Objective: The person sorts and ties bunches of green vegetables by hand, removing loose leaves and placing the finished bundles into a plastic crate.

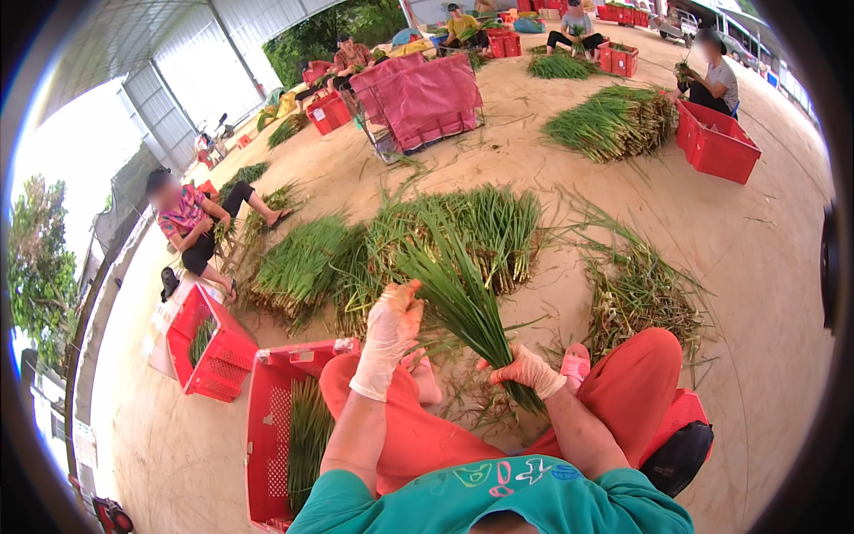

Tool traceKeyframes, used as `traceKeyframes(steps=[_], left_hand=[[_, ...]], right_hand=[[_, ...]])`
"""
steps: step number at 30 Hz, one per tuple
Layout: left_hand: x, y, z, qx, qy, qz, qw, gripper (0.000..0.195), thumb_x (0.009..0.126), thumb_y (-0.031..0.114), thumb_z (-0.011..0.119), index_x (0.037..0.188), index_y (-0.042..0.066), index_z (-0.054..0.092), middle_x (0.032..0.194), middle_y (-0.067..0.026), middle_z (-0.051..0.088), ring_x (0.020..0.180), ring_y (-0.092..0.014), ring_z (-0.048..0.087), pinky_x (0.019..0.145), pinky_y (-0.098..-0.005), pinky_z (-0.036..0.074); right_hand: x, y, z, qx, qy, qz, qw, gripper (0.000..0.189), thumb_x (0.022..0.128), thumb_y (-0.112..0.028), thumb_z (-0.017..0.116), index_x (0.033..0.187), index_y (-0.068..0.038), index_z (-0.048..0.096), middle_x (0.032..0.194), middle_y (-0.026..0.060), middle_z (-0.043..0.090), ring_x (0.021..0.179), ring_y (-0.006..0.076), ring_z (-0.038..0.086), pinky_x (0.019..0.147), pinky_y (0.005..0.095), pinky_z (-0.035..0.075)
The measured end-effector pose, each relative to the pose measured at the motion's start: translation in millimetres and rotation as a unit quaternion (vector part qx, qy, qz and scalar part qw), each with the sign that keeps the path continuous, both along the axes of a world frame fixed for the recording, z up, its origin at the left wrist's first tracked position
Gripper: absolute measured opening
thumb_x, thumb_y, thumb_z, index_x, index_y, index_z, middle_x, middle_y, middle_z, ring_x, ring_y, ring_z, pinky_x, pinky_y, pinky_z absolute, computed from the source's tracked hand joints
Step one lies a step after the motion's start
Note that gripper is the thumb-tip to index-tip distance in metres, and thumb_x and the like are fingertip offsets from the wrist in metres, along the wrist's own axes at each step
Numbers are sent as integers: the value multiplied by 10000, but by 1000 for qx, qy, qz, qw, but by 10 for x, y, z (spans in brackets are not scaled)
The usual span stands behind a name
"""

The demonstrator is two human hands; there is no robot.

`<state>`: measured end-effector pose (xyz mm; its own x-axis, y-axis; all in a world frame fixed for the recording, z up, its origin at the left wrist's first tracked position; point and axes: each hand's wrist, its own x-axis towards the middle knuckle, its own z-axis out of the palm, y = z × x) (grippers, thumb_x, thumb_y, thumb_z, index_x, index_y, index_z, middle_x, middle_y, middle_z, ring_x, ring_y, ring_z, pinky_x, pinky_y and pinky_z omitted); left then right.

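Note:
My right hand (527, 374), in a thin whitish glove, grips a bunch of long flat green leaves (470, 300) that look like garlic chives. The bunch slants up and to the left, above the floor between my knees. Curled fingers of my gloved left hand (393, 317) are at the left edge of its leaves; whether they pinch any is unclear. Beyond my hands lie heaped chives (460, 233) with pale stem ends towards me. By my left leg stands a red plastic crate (270, 427) with chives (308, 434) laid lengthwise inside.
Loose trimmings (644, 297) lie to the right, with scraps around my feet. Another red crate (223, 360) stands at left, near a seated person (193, 220). A wire cart with pink sheeting (420, 100) stands ahead. Several other people sit farther off among chive piles (610, 123) and crates.

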<state>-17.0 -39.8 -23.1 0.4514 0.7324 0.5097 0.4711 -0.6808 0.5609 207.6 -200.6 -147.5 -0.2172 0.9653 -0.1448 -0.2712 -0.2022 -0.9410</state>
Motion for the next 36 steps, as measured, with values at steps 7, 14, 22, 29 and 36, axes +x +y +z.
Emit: traceKeyframes(steps=[7,14,22,29,36], left_hand=[[94,-61,23,12,2,15,1000,264,839,77,688,1086,-17,677,851,-184,661,786,-355,648,701,-376,508],[94,-118,73,-127,-14,21,992,163,864,108,694,983,-3,701,801,-157,676,686,-219,638,657,-336,492],[-6,-107,58,112,89,45,989,102,834,87,702,893,4,703,826,-144,683,687,-208,642,641,-319,500],[66,-215,527,-401,-464,-35,789,152,930,98,528,803,47,593,671,27,441,597,-130,440,541,-294,393],[-249,-93,991,-253,-418,-75,869,280,1012,267,601,845,49,658,721,-5,569,618,-126,496,557,-304,440]], right_hand=[[0,-25,103,-20,-34,9,999,319,754,49,712,1061,-39,724,735,43,650,597,127,599,557,299,494],[-6,24,-88,-13,-23,13,1000,302,783,35,700,1076,-34,723,719,37,644,601,124,593,563,296,491],[7,15,32,-12,-41,14,999,320,796,35,692,1108,-33,718,726,45,651,605,126,592,572,289,492],[48,9,26,-8,-7,-32,999,307,796,38,693,1090,-48,720,783,45,674,630,119,594,581,283,496],[-7,7,191,-22,-171,-23,985,329,790,29,684,1105,-56,719,795,36,683,654,105,593,610,276,498]])
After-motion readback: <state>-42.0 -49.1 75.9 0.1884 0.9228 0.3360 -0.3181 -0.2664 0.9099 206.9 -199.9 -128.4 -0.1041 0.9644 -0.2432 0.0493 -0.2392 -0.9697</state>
